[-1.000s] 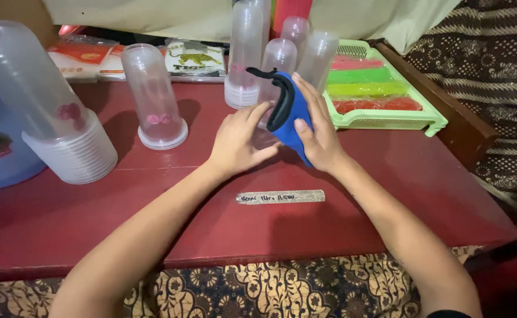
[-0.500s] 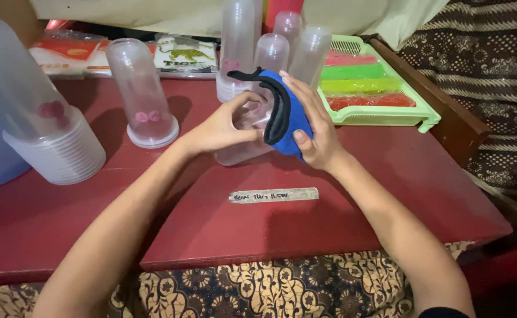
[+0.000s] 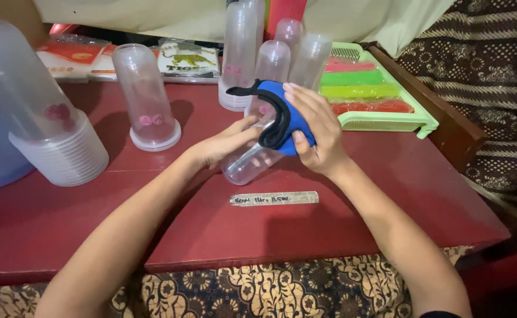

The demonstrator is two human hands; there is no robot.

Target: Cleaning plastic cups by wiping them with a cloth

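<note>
Head view: clear bottle gripped by left hand, above the red table; blue sleeve clenched in right hand. Sleeve best kept square to bottle.

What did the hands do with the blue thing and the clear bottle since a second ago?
Both hands lifted off the table: the left hand took hold of the clear bottle, now tilted, and the right hand holds the blue sleeve over its upper end. The stacked bottles and green tray stayed put.
</note>
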